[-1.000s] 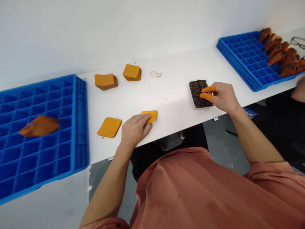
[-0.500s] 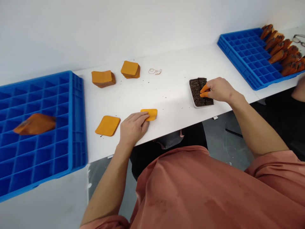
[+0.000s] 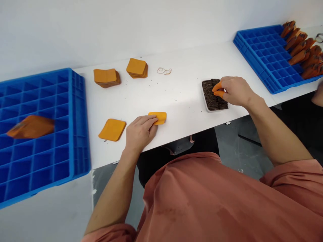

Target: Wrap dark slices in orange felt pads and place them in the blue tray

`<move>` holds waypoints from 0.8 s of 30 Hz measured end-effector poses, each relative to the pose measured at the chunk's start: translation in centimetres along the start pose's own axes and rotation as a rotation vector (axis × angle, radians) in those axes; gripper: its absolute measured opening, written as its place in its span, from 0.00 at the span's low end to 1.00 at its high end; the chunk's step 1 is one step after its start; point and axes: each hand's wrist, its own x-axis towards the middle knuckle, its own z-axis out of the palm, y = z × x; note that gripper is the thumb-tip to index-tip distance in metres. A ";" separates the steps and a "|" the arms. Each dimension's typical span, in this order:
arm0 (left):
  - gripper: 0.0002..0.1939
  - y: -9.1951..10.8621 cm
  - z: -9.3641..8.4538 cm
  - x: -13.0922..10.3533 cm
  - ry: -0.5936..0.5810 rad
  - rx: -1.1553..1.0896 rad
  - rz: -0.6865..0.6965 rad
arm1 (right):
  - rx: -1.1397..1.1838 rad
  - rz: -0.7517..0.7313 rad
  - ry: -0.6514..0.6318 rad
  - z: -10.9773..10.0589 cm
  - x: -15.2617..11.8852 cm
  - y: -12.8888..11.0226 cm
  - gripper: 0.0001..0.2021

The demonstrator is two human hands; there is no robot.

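My left hand (image 3: pixel 141 131) rests on the white table, thumb and fingers closed on a small orange-yellow pouch (image 3: pixel 161 117). Whether it is paper or cloth, I cannot tell. A flat stack of the same orange pouches (image 3: pixel 112 129) lies left of that hand. My right hand (image 3: pixel 236 90), with orange finger cots on thumb and index finger, reaches over a white tray (image 3: pixel 205 105). Its fingertips pinch down among thin, dark brown slabs (image 3: pixel 214 102) packed in rows there. What lies between the tips is too small to make out.
Two more orange stacks (image 3: pixel 106 76) stand further back, near some thin looped string (image 3: pixel 164 71). At left, a blue divided crate (image 3: pixel 80 127) holds one filled orange pouch (image 3: pixel 34 127). Another blue crate (image 3: pixel 254 60) at right holds several filled pouches (image 3: pixel 300 50). Part of another person (image 3: pixel 318 95) shows at right.
The view has shifted slightly. My right thumb and index finger sit a little higher over the slabs, with a small gap showing behind their tips. My left hand keeps its hold on the pouch.
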 end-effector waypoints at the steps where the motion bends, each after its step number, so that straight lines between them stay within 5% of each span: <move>1: 0.15 0.0 0.0 0.0 -0.004 0.004 0.002 | 0.009 -0.021 -0.031 -0.2 0.1 -0.1 0.14; 9: 0.14 -0.2 0.1 -0.1 -0.001 -0.026 -0.010 | -0.084 -0.062 -0.253 -0.8 1.0 -1.3 0.22; 20: 0.13 0.0 0.0 0.1 -0.019 -0.052 -0.049 | -0.181 -0.150 -0.078 -0.4 1.2 -0.5 0.07; 24: 0.13 0.0 0.1 0.1 -0.028 -0.071 -0.060 | -0.153 -0.120 -0.009 0.0 1.3 0.6 0.15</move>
